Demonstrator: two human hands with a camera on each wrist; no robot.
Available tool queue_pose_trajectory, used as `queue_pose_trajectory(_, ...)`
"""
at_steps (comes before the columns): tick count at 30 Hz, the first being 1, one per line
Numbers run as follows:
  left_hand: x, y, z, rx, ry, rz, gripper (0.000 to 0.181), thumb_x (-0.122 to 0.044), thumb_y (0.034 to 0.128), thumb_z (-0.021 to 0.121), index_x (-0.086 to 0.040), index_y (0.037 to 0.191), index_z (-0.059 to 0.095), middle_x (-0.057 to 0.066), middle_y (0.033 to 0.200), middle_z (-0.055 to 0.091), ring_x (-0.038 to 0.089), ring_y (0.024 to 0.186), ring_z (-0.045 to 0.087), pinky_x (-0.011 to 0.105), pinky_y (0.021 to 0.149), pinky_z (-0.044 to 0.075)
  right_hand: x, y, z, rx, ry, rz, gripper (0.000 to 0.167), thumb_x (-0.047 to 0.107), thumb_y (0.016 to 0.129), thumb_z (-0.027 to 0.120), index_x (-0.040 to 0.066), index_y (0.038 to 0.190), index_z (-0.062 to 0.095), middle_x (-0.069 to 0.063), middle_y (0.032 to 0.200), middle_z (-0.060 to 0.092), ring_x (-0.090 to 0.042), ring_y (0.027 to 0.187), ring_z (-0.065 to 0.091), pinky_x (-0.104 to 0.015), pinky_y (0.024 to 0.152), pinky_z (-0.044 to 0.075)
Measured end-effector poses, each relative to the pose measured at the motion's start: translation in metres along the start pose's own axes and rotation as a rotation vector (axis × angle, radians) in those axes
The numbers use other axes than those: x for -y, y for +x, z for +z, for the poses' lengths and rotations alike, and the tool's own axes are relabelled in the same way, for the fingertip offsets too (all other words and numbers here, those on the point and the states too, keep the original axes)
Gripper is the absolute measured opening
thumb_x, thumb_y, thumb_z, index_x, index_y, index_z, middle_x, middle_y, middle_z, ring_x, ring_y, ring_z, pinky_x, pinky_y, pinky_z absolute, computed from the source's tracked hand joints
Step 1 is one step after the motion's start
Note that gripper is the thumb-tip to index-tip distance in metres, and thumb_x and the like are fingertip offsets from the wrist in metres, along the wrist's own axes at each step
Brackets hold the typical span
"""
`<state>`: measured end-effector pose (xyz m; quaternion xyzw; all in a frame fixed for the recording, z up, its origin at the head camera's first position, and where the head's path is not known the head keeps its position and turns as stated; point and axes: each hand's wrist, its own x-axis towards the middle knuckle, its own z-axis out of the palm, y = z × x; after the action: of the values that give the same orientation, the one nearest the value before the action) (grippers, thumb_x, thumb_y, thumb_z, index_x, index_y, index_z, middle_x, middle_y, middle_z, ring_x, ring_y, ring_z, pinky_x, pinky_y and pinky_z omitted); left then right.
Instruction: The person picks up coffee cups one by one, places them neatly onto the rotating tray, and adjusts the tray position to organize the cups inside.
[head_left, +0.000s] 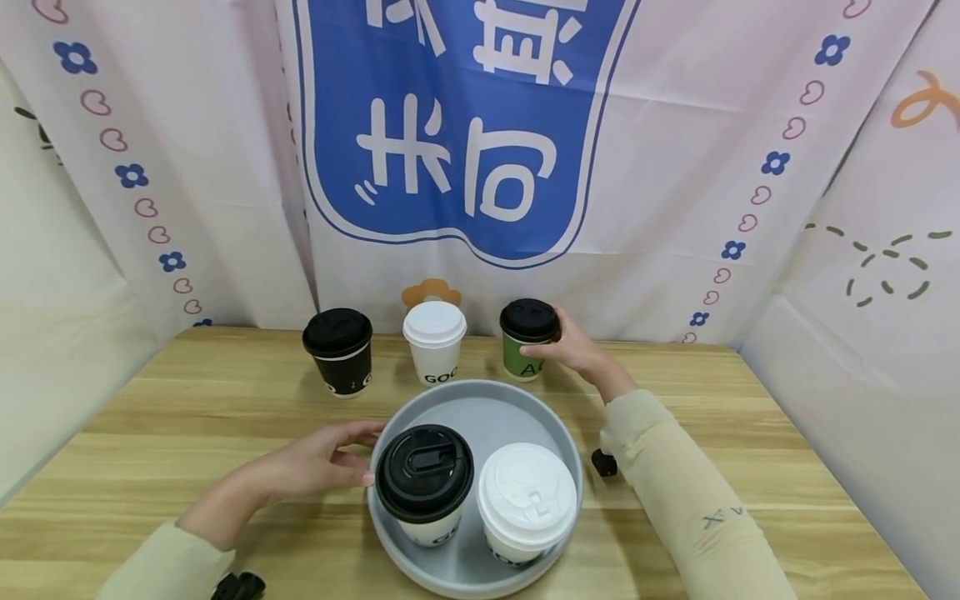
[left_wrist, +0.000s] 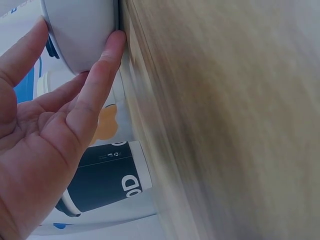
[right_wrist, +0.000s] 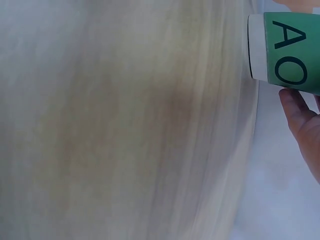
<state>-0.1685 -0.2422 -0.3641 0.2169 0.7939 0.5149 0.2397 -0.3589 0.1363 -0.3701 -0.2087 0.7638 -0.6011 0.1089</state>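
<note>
My left hand [head_left: 311, 462] holds the left side of a round grey tray [head_left: 483, 392]; in the left wrist view, the thumb meets the rim and the fingers [left_wrist: 97, 75] lie along the wall. On the tray stand a white cup with a black lid [head_left: 426, 475] and a white-lidded cup [head_left: 527, 500]. Behind the tray, my right hand [head_left: 573, 343] grips a green paper cup [head_left: 521, 358] with a black lid, thumb in front. That cup [right_wrist: 292, 52] stands upright at the table's back, its lid outside the right wrist view.
At the back of the wooden table [head_left: 187, 400] stand a black cup [head_left: 341, 354] with a black lid and a white cup [head_left: 435, 346] with a white lid. A printed curtain [head_left: 675, 167] hangs directly behind them.
</note>
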Motion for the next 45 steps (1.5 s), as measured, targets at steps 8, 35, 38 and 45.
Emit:
queue_pose_trajectory(8, -0.004, 0.001, -0.002, 0.003, 0.018, -0.025, 0.076, -0.021, 0.0935, 0.07, 0.006, 0.152, 0.03, 0.034, 0.143, 0.044, 0.036, 0.117, 0.063, 0.03, 0.093, 0.056, 0.001, -0.004, -0.002, -0.028, -0.009, 0.002, 0.084, -0.001, 0.082, 0.074, 0.006, 0.151, 0.026, -0.023, 0.144, 0.048, -0.034, 0.127, 0.05, -0.043, 0.11, 0.04)
queue_pose_trajectory(35, -0.001, 0.001, 0.001, 0.001, 0.024, -0.024, 0.078, -0.023, 0.0938, 0.07, 0.006, 0.153, 0.027, 0.033, 0.144, 0.044, 0.034, 0.118, 0.062, 0.029, 0.094, 0.056, 0.025, -0.07, -0.046, -0.085, -0.06, -0.086, 0.079, 0.0, 0.085, 0.07, 0.006, 0.151, 0.026, -0.019, 0.148, 0.043, -0.025, 0.128, 0.048, -0.054, 0.118, 0.03)
queue_pose_trajectory(38, -0.001, 0.001, 0.001, 0.004, 0.028, -0.015, 0.078, -0.022, 0.0938, 0.069, 0.007, 0.152, 0.027, 0.034, 0.144, 0.044, 0.035, 0.118, 0.062, 0.026, 0.093, 0.055, 0.027, -0.082, -0.052, -0.092, -0.072, -0.1, 0.078, 0.0, 0.085, 0.07, 0.007, 0.151, 0.027, -0.012, 0.145, 0.046, -0.016, 0.125, 0.05, -0.05, 0.116, 0.032)
queue_pose_trajectory(45, 0.003, 0.001, 0.001, -0.006, 0.03, 0.005, 0.077, -0.02, 0.0935, 0.07, 0.009, 0.151, 0.027, 0.036, 0.142, 0.044, 0.036, 0.117, 0.062, 0.018, 0.089, 0.053, 0.027, -0.111, -0.06, -0.101, -0.103, -0.124, 0.079, -0.001, 0.084, 0.072, 0.01, 0.15, 0.029, 0.007, 0.133, 0.052, -0.005, 0.12, 0.053, -0.022, 0.102, 0.045)
